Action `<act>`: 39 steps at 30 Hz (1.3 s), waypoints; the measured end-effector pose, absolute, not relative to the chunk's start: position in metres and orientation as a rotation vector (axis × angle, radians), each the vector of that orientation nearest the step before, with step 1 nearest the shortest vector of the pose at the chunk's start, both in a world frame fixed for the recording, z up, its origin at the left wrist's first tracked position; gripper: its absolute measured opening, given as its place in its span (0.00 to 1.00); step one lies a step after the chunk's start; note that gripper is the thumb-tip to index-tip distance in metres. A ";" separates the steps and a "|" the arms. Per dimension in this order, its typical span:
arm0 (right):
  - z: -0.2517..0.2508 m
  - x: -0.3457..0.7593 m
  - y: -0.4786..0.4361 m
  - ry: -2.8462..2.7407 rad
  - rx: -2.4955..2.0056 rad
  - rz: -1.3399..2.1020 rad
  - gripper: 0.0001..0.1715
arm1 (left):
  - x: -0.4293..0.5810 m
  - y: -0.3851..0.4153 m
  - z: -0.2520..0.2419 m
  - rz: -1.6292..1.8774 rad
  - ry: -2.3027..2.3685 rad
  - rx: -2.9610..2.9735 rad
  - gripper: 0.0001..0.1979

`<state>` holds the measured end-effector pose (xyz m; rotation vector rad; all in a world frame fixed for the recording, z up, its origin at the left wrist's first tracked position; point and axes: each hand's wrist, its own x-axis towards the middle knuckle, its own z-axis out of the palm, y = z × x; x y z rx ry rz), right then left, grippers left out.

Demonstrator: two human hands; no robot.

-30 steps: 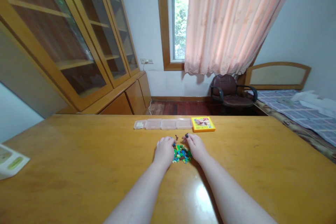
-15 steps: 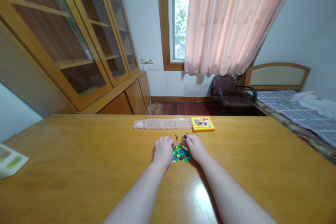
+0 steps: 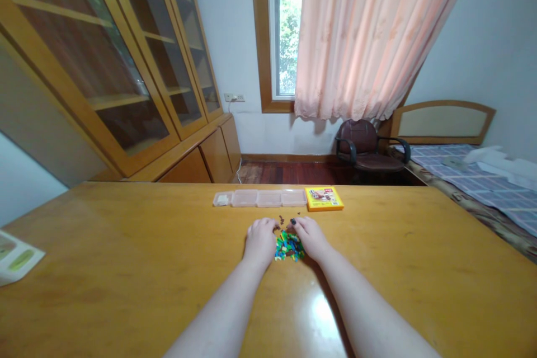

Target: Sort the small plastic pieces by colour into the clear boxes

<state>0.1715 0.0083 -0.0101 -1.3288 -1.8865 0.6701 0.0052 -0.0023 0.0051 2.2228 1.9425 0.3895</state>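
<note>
A low heap of small building bricks, green, blue, yellow and white, lies on the wooden table between my hands. My left hand rests along the heap's left side, its fingers curled inward, with tiny brown pieces close by the fingertips. Whatever those fingers pinch is too small to make out. At the upper right edge of the heap is my right hand, thumb and fingers drawn together. A small dark spot shows at its fingertips; I cannot tell what it is. Just beyond the heap sit several loose brown bricks.
Behind the bricks stands a row of clear plastic compartments, the leftmost with something whitish inside. A yellow box adjoins its right end. A white and green object is at the table's left edge. A chair stands beyond the table.
My right fingertips have shifted slightly left and nearer to me. A blue piece by my left fingers no longer shows, and brown pieces now appear beside those fingertips.
</note>
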 end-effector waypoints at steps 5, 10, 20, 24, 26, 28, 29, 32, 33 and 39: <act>-0.013 0.173 0.010 -1.848 -1.358 0.708 0.23 | 0.004 -0.001 0.002 0.376 1.947 2.220 0.19; -0.017 0.173 0.011 -1.821 -1.365 0.715 0.21 | 0.002 0.000 -0.002 0.371 2.032 2.194 0.16; 0.000 0.169 0.002 -2.103 -1.222 0.711 0.15 | 0.002 -0.002 0.005 0.428 2.027 2.221 0.10; -0.001 0.170 0.002 -2.138 -1.282 0.669 0.16 | 0.004 -0.003 0.008 0.377 1.966 2.239 0.12; -0.001 0.170 0.002 -2.114 -1.318 0.657 0.16 | 0.004 -0.003 0.008 0.372 1.964 2.249 0.14; -0.002 0.170 0.002 -2.094 -1.317 0.671 0.16 | 0.003 -0.003 0.008 0.379 2.015 2.240 0.15; -0.002 0.170 0.002 -2.097 -1.300 0.685 0.16 | 0.003 -0.004 0.008 0.384 2.046 2.232 0.15; -0.001 0.169 0.001 -2.138 -1.264 0.699 0.16 | 0.001 -0.004 0.009 0.373 2.087 2.217 0.14; -0.001 0.169 0.001 -2.147 -1.271 0.688 0.17 | 0.000 -0.004 0.009 0.362 2.083 2.218 0.14; -0.007 0.172 0.007 -1.973 -1.470 0.537 0.23 | 0.002 -0.003 0.007 0.314 2.022 2.267 0.14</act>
